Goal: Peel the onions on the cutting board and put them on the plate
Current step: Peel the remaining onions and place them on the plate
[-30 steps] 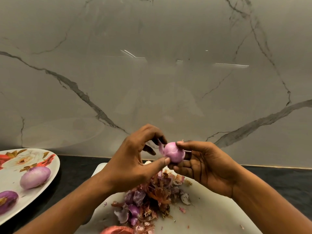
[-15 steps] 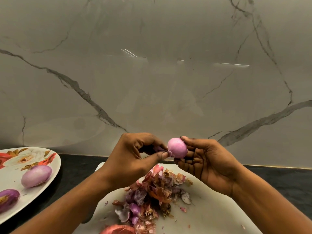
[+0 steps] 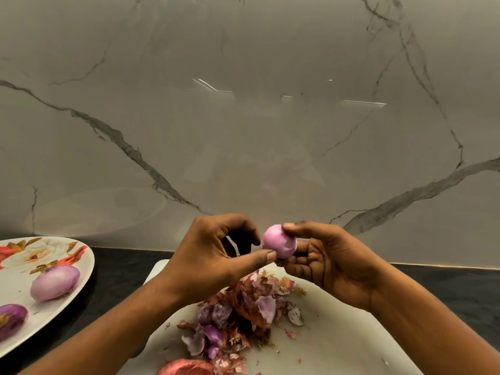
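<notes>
Pink and glossy, the small onion point(image 3: 278, 243) is held up above the white cutting board point(image 3: 351, 334). The right hand point(image 3: 332, 262) grips it, thumb over its top and curled fingers cupping it from below and behind. The left hand point(image 3: 211, 255) meets it from the other side. Its thumb tip presses the onion's lower left and the bent forefinger closes in just above, pinching at the surface.

Peeling is the step in hand, and for this onion it looks nearly finished, since the side facing the camera is smooth and bare. The next move probably calls for pulling off whatever scrap remains and letting it fall on the heap of peels point(image 3: 240, 318). The onion then goes left across the dark countertop point(image 3: 121, 269) to the floral plate point(image 3: 40, 312). A pale peeled onion point(image 3: 55, 283) and a darker purple one point(image 3: 12, 319) lie there already. A russet unpeeled onion point(image 3: 185, 368) on the board's near edge would come after that.

Whether a strip of skin sits between the left thumb and forefinger cannot be told, as that gap is in shadow. The onion's far side is hidden by the right fingers. The frame's bottom edge cuts off the russet onion and the left edge cuts off the plate. The peels could be covering more onions.
</notes>
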